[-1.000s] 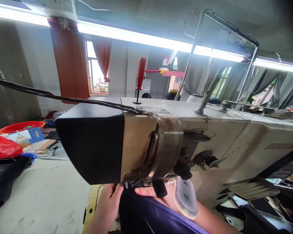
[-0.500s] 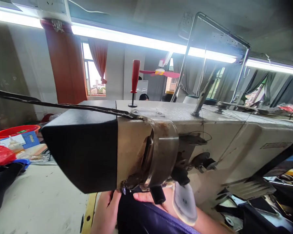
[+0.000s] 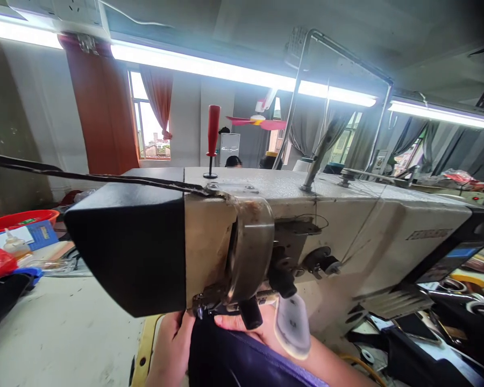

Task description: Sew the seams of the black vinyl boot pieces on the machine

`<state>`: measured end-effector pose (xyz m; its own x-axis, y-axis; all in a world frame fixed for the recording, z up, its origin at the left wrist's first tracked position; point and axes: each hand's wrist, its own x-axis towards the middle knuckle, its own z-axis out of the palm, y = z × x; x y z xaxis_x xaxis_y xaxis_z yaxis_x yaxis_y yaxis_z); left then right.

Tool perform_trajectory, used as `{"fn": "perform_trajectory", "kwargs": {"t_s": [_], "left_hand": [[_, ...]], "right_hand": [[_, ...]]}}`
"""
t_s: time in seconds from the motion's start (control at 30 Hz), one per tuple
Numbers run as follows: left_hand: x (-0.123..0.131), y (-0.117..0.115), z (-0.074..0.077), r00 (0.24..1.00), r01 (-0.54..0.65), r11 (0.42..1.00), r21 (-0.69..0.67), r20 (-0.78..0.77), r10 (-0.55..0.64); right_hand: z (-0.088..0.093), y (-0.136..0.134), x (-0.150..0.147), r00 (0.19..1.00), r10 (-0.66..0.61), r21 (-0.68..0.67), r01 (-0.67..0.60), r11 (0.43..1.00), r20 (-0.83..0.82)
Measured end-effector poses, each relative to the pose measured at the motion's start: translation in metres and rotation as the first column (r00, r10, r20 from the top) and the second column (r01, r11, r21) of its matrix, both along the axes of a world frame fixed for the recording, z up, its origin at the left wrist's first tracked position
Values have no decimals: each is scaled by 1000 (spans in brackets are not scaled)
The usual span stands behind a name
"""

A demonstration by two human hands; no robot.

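Head view: sewing machine partly hides left hand, right hand and dark fabric; grip unclear.

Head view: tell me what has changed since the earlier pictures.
The view has swung right: the sewing machine sits further left in the picture, with more of its display panel showing. Nothing was visibly gripped or released; left hand and right hand stay at the dark zippered piece.

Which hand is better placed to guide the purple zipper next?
Likely the right hand: it lies alongside the zipper, whereas the left hand is across the dark fabric, by its left edge.
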<state>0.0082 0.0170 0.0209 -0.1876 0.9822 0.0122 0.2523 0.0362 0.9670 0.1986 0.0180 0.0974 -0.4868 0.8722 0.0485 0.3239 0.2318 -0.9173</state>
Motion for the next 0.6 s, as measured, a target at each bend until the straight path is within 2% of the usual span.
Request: {"fn": "perform_trajectory", "kwargs": {"t_s": [0.13, 0.23, 0.47, 0.6], "left_hand": [[0, -1, -2, 1000, -3, 1000, 31, -13, 4], [-1, -2, -5, 999, 6, 1000, 20, -36, -6], [-1, 2, -4, 999, -23, 1000, 12, -29, 24], [-2, 7, 0, 998, -53, 999, -8, 21, 53]], "right_hand": [[0, -1, 1, 996, 41, -50, -45, 998, -74], [-1, -3, 3, 999, 44, -75, -45, 996, -21], [3, -2, 5, 996, 14, 20, -16, 1000, 92], [-10, 3, 0, 981, -77, 182, 45, 982, 176]]}}
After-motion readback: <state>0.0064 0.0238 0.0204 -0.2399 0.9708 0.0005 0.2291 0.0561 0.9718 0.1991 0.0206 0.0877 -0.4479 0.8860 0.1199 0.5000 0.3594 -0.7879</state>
